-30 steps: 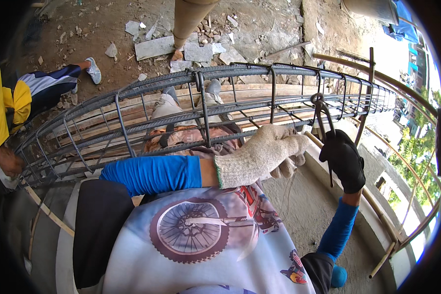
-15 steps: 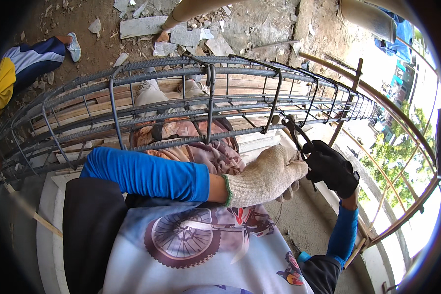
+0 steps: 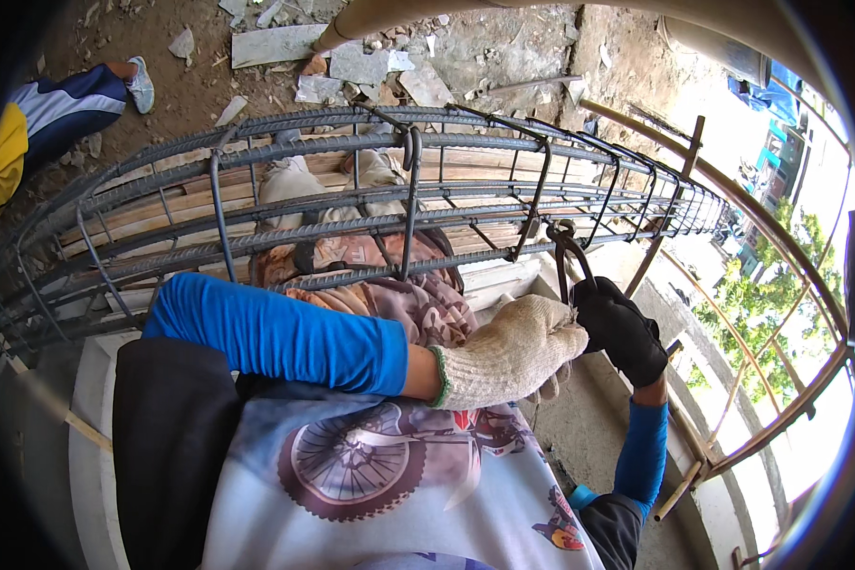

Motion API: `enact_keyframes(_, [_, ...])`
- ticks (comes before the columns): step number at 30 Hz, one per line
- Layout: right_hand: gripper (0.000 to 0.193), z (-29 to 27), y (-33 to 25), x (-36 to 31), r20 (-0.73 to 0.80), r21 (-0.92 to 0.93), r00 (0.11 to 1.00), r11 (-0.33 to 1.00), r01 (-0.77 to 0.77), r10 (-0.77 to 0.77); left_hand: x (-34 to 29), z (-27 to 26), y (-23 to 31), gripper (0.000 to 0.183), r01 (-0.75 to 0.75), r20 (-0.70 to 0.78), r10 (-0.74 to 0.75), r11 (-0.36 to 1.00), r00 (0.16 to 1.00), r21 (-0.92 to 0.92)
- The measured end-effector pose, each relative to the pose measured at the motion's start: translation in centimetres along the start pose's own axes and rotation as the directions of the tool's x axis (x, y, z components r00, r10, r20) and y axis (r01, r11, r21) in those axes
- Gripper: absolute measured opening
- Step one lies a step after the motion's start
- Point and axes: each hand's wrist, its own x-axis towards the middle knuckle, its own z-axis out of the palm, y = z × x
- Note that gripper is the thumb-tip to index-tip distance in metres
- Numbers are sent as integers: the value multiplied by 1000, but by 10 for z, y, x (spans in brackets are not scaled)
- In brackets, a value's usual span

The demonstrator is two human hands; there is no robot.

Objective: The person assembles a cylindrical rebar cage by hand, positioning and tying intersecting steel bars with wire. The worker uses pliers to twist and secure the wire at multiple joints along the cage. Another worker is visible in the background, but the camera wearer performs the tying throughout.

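Note:
My right hand [image 3: 619,328], in a black glove, is closed around the handles of dark metal pincers [image 3: 562,256]. Their head points away from me, close to the near bar of a long rebar cage [image 3: 351,280]; contact is unclear. Just left of it, my left hand [image 3: 515,350] wears an off-white knit glove with a green cuff. Its fingers are pinched together beside the pincer handles, and thin wire [image 3: 575,312] shows at the fingertips. The cage, of ribbed long bars and bent stirrups, runs across in front of me.
Wooden boards [image 3: 161,209] lie beneath the cage. Bamboo poles [image 3: 760,218] frame the right side. Broken tile pieces [image 3: 356,66] litter the dirt beyond. At far left is another person's leg [image 3: 71,104]. A concrete ledge [image 3: 594,418] lies below my hands.
My right hand has shifted left and slightly nearer the cage, turning the pincers so both handles show. My left hand has moved a little left and down, still pinched.

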Motion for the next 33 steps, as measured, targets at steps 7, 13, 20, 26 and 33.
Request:
enact_keyframes(7, [42,-5,-1,-1,100,-163,985,978,-127,144,0,-1,-9,28,16,-20,-15,999,1000,47])
enact_keyframes(13, [46,-6,-22,7,174,-316,973,945,-88,149,1,1,-14,27,5,-56,0,996,998,86])
enact_keyframes(20, [47,-11,-43,16,195,-387,947,907,-164,255,2,-1,-13,27,21,-41,-16,991,999,129])
enact_keyframes(26, [59,-19,-62,25,232,-327,890,893,-309,393,7,-4,-15,29,-13,-40,20,985,999,172])
enact_keyframes(33, [57,-32,-58,28,264,-393,905,894,-214,333,28,-6,-22,51,72,-64,-60,974,996,216])
